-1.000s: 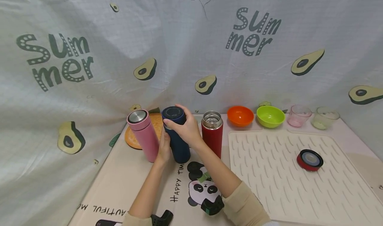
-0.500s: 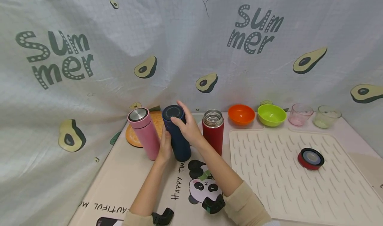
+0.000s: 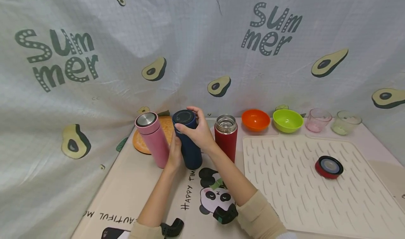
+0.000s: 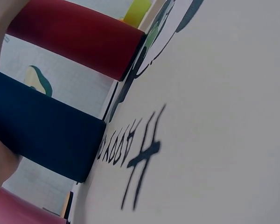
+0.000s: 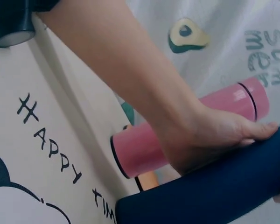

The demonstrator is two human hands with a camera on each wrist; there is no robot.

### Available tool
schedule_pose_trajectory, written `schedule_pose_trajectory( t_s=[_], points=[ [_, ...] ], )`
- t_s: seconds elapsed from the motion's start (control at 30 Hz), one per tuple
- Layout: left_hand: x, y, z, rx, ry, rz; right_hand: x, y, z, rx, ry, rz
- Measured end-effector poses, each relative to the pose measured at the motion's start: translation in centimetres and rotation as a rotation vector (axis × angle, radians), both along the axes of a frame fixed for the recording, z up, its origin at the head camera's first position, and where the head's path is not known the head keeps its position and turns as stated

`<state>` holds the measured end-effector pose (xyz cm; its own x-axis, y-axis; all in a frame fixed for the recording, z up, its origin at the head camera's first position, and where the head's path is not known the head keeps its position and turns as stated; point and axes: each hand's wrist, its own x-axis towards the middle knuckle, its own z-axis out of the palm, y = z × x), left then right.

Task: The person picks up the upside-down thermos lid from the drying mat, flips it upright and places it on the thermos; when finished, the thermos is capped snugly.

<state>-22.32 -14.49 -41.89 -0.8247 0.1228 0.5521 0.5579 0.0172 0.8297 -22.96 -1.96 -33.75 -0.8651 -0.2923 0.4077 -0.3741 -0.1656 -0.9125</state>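
A dark blue thermos [image 3: 192, 152] stands upright on the table between both hands. Low on its left side, my left hand [image 3: 174, 154] grips the body; the right wrist view shows that hand [image 5: 207, 135] with its thumb along the blue wall. My right hand [image 3: 200, 133] holds the dark lid [image 3: 184, 117] from the right, thumb in front and fingers behind. To the left is a pink thermos [image 3: 155, 145] with its silver-topped lid on. A red thermos [image 3: 226, 145] stands open to the right, its steel mouth showing. Its likely lid, a red and black one [image 3: 329, 167], lies upside down.
Under the red lid spreads a cream ridged mat [image 3: 284, 196]. Along the back stand an orange bowl [image 3: 255, 120], a green bowl [image 3: 288, 121], a pink glass [image 3: 317, 120] and a greenish glass [image 3: 346, 123]. A round orange board [image 3: 139, 144] lies behind the pink thermos.
My right hand has shifted its thumb and fingers around the blue thermos's lid, moving right and then back left. My left hand keeps its grip. The head view has tilted slightly.
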Motion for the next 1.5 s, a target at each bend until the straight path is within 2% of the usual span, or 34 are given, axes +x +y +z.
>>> schedule_pose_trajectory(
  t_s=[0.07,0.27,0.4,0.53,0.6,0.73,0.9,0.97,1.03,1.13,1.27,1.4,1.5],
  points=[
    [0.0,0.0,0.0,-0.004,0.006,0.000,0.1,-0.1,0.1,0.013,0.000,-0.017],
    [0.1,-0.2,0.0,-0.018,-0.027,0.018,0.0,0.1,-0.4,-0.043,0.031,0.024],
    [0.1,-0.1,0.0,-0.031,-0.032,0.021,-0.3,0.1,-0.5,0.019,0.038,-0.003],
    [0.1,-0.1,0.0,-0.014,-0.030,0.012,-0.3,0.3,-0.4,-0.022,0.025,0.083],
    [0.1,-0.1,0.0,-0.011,-0.028,0.008,-0.3,0.3,-0.3,-0.028,0.017,0.096],
    [0.1,-0.2,0.0,-0.018,-0.039,0.016,-0.2,0.2,0.0,0.035,0.017,0.071],
    [0.1,-0.1,0.1,-0.015,-0.042,0.014,-0.3,0.1,-0.2,-0.041,0.014,0.085],
    [0.6,0.1,0.9,-0.019,-0.036,0.006,-0.3,-0.1,-0.3,-0.062,0.029,0.058],
    [1.2,0.2,1.7,-0.024,-0.029,0.007,-0.3,-0.2,-0.3,-0.037,0.030,0.022],
    [2.1,0.4,2.9,-0.022,-0.050,0.005,-0.2,-0.3,-0.2,-0.038,0.008,0.037],
    [2.3,0.4,3.1,-0.025,-0.058,0.004,-0.2,-0.1,-0.2,-0.039,-0.016,0.072],
    [2.2,0.4,3.1,-0.026,-0.048,-0.008,-0.3,-0.1,-0.1,-0.005,0.002,0.032],
    [1.9,0.3,2.7,-0.007,-0.054,-0.011,-0.3,-0.1,-0.1,-0.051,-0.011,0.072]
  ],
)
